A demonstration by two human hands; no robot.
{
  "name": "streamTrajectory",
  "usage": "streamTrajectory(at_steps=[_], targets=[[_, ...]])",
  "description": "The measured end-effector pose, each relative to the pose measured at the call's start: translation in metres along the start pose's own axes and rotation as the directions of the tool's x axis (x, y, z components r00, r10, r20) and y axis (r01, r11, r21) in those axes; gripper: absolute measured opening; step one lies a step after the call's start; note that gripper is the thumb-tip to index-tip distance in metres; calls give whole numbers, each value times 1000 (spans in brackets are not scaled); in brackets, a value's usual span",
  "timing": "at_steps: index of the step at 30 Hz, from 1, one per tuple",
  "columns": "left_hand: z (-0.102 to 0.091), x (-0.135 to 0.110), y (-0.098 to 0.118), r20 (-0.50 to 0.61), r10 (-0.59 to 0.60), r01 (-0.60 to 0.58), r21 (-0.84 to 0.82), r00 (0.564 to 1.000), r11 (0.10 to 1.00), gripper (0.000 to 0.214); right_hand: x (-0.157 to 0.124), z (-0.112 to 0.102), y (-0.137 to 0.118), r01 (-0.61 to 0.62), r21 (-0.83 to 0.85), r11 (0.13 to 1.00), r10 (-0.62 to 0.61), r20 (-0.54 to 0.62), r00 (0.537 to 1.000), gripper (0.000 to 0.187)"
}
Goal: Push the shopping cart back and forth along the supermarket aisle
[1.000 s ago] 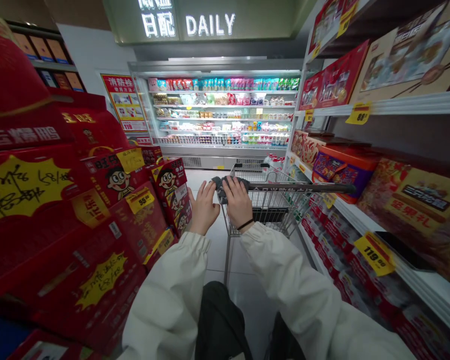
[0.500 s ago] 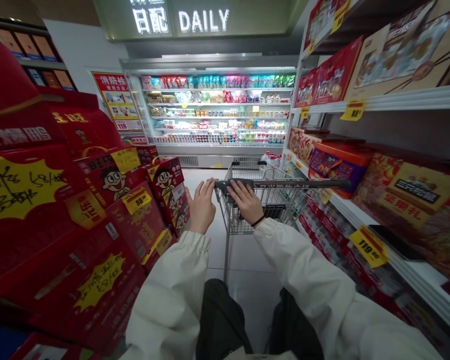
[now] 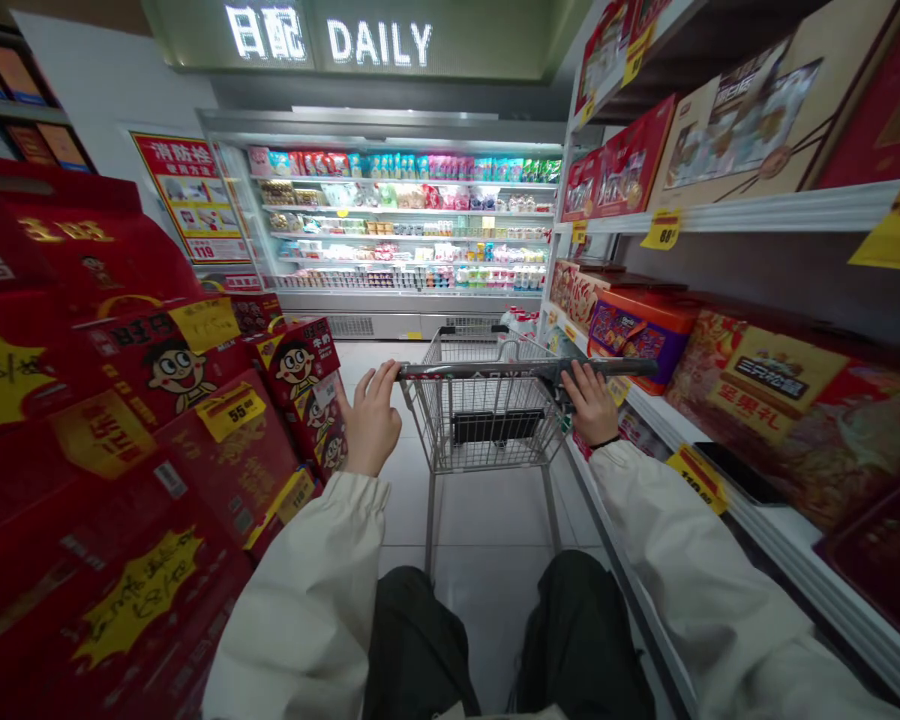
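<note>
A metal shopping cart (image 3: 487, 425) stands in front of me, with a dark handlebar (image 3: 480, 370) across its near side. My left hand (image 3: 373, 418) is at the left end of the bar, its fingers stretched out and the fingertips at the bar's end. Near the right end, my right hand (image 3: 589, 402) is laid over the bar, fingers bent on a dark grey cloth-like piece (image 3: 553, 374) that is partly hidden beneath it. The wire basket has a black panel (image 3: 495, 426) on its near side.
Stacked red gift boxes (image 3: 217, 440) with yellow price tags crowd the left. To the right, white shelves (image 3: 780, 212) carry boxed snacks, and a black phone-like slab (image 3: 739, 472) lies on one. A lit refrigerated case (image 3: 412, 300) stands ahead beyond the tiled floor (image 3: 487, 510).
My right hand has slid along the handlebar from near its left end to near its right end, taking the dark cloth-like piece along. My left hand remains at the left end. The view has shifted right.
</note>
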State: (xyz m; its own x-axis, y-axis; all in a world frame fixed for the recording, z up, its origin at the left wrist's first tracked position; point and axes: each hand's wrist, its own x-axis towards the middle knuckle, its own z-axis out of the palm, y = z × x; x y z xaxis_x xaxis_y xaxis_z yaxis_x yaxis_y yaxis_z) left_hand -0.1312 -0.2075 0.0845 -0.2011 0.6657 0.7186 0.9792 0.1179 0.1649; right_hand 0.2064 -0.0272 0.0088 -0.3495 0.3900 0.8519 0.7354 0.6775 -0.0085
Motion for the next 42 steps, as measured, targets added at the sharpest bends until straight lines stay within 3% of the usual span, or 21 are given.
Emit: streamTrajectory(at_steps=[5,8,10,14,18,24,28,31,35,39,42], targets=[[5,0,4,-22,-14,14,-19,1000,1000,73,-8,-28,56,-95,24,995,97,-167,981,58],[9,-1,7,-21,-14,13,-39,1000,999,72,-1,-40,65,-158,27,987,160,-239,958,58],[12,0,10,-15,-13,12,-59,1000,998,74,8,-39,56,-193,25,981,192,-262,946,54],[15,0,15,-14,-10,8,-96,1000,995,78,33,-19,4,-190,49,981,196,-282,939,47],[14,-1,18,-18,-11,9,-103,1000,995,79,58,3,-78,-140,160,977,167,-176,970,52],[15,-1,15,2,-22,22,-117,1000,993,79,85,21,-199,-25,276,961,31,-19,999,56],[15,-1,8,25,-58,59,-66,998,996,74,96,24,-238,44,340,939,-67,56,996,55],[9,-1,4,37,-33,33,3,999,999,71,99,19,-232,94,377,922,-135,84,987,54],[0,0,5,31,-18,16,46,999,999,72,93,8,-187,111,411,905,-155,74,985,51],[-3,0,8,7,-32,31,43,999,999,71,74,-8,-116,20,363,931,-24,5,1000,50],[3,2,19,-22,-49,50,19,999,999,69,58,-20,-63,-122,296,948,160,-110,981,46]])
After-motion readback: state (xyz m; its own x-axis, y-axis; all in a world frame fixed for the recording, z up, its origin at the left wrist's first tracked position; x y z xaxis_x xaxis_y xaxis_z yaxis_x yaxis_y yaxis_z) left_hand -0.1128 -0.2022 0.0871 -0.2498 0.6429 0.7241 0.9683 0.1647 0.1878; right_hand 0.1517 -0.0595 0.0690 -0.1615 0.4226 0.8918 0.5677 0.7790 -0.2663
